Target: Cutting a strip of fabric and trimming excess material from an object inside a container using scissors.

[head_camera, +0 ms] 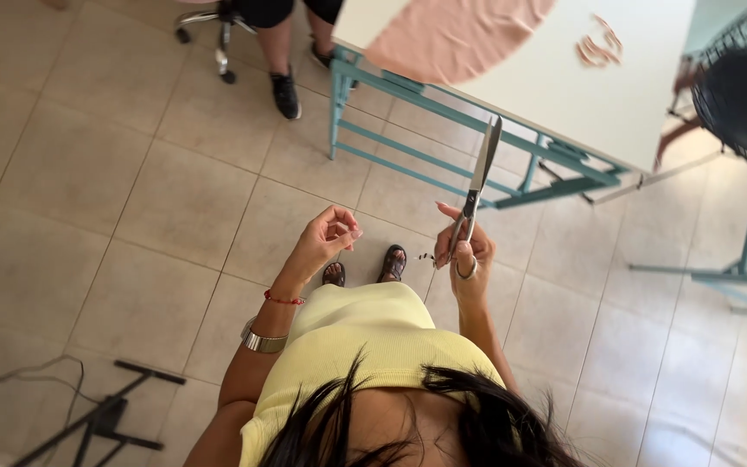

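- Fingers (458, 227) of the right hand (464, 255) are curling shut around the handles of a pair of scissors (478, 186), with one fingertip lying along the shank and a ring showing on one finger.
- Those scissors are pointing up and away from the person, their long metal blades lying closed, the tip reaching toward the near edge of the white surface (581, 95) without touching it.
- Fingers of the left hand (328, 238) are pinching together, thumb meeting fingertips; whatever they are nipping is too small to make out.
- Between the two hands something thin and dark (426, 257) is hanging just beside the right hand, though I cannot tell what it is.
- Both hands are being held out in front of the yellow top (365, 333), above the tiled floor (149, 199) and the person's sandalled feet (365, 266), well apart from each other.
- On the left wrist a red bead bracelet (283, 299) and a silver bangle (263, 342) are sitting.
- On the surface a sheet of pink fabric (456, 35) is spreading over the far left part, and a few pink offcuts (598, 47) are lying toward the right edge.
- Beyond the surface's teal frame (408, 130), another person's legs (283, 52) are standing beside a wheeled chair base (209, 26).
- At the lower left, a black stand (105, 415) is resting on the floor.
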